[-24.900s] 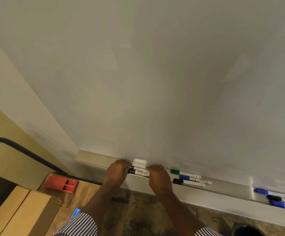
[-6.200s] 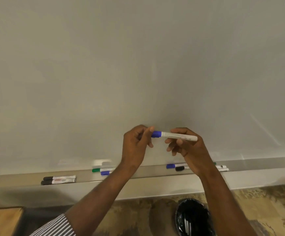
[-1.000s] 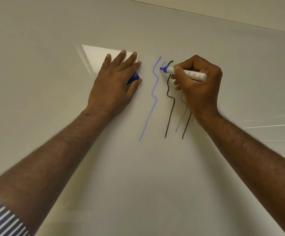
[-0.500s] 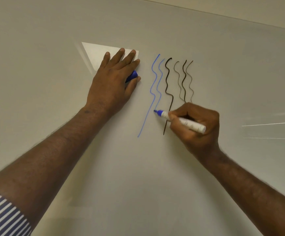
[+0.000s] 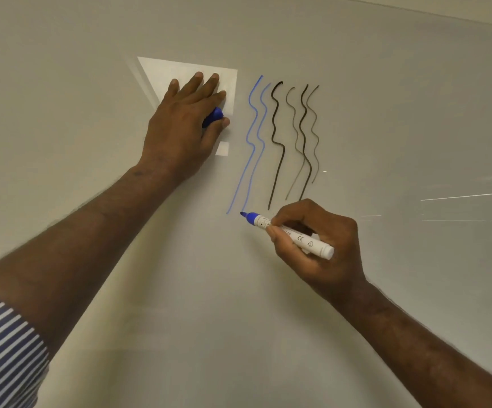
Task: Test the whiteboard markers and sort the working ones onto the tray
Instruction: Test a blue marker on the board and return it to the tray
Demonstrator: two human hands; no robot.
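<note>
My right hand [image 5: 319, 248] grips an uncapped blue whiteboard marker [image 5: 301, 239] with a white barrel. Its tip touches the whiteboard [image 5: 233, 325] at the bottom end of the second of two wavy blue lines [image 5: 253, 142]. To the right of these run several wavy black and grey lines [image 5: 278, 148]. My left hand [image 5: 180, 128] lies with straight fingers against the board, left of the lines. Its thumb pinches the marker's blue cap [image 5: 214, 116] against the palm. The marker tray is out of view.
A bright patch of reflected light [image 5: 177, 72] sits on the board under my left fingers. The board's top edge [image 5: 444, 17] runs across the upper right. Thin light streaks [image 5: 468, 196] mark the board at the right.
My right hand has drawn the marker further down the board, lengthening the second blue line to its lower end. The left hand has stayed in place with the cap.
</note>
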